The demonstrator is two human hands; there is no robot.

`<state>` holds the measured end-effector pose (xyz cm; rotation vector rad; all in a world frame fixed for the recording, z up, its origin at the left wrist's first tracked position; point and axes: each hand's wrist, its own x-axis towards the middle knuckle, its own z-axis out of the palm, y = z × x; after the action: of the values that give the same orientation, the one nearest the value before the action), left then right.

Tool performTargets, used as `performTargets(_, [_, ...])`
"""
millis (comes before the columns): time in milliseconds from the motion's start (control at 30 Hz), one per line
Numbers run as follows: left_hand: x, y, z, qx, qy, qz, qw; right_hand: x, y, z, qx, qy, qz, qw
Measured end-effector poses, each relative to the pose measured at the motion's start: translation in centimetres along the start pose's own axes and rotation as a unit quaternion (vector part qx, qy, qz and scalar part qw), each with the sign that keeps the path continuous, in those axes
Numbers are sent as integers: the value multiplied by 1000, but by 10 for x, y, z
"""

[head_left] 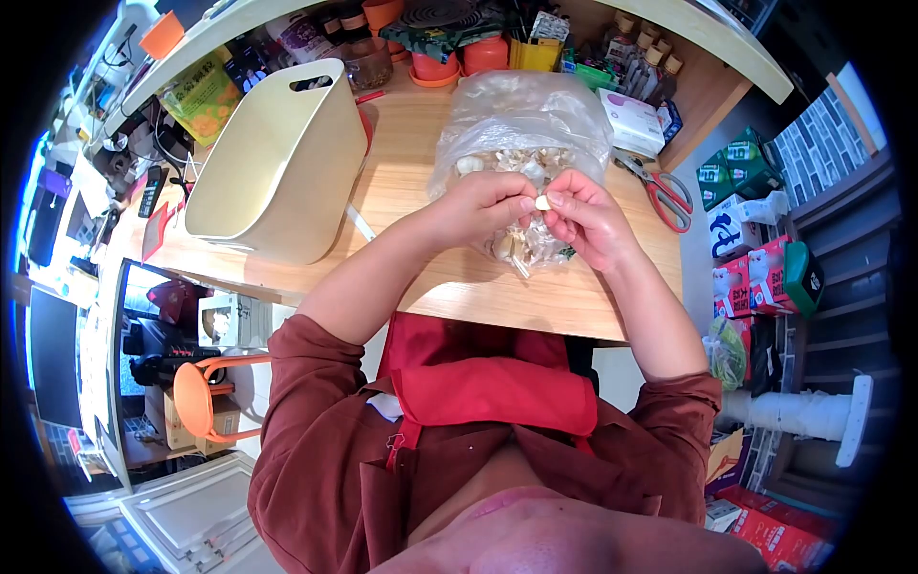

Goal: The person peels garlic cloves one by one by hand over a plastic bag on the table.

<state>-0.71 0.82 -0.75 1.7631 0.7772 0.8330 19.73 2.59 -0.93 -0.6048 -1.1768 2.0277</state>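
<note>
Maroon shirt (320, 430), clove (542, 203) between both hands (495, 201) (593, 218) (red carton (768, 275) lettering unclear)

The scene is taken in by a single camera worn on the head, faced forward and steeply down. The apron (492, 394) is seen from above at close range. The left hand (486, 205) and right hand (587, 216) are framed near the centre, over the table (545, 297). The shelf (755, 59) is bent along the top by the very wide lens, and the corners are blacked out.
</note>
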Motion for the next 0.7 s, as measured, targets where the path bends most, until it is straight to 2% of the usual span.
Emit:
performTargets(367, [-2, 8, 2, 25, 31, 6, 999, -1, 0, 1, 27, -26, 20, 999])
performTargets(700, [-5, 14, 4, 121, 70, 70, 988, -1, 2, 2, 26, -68, 21, 997])
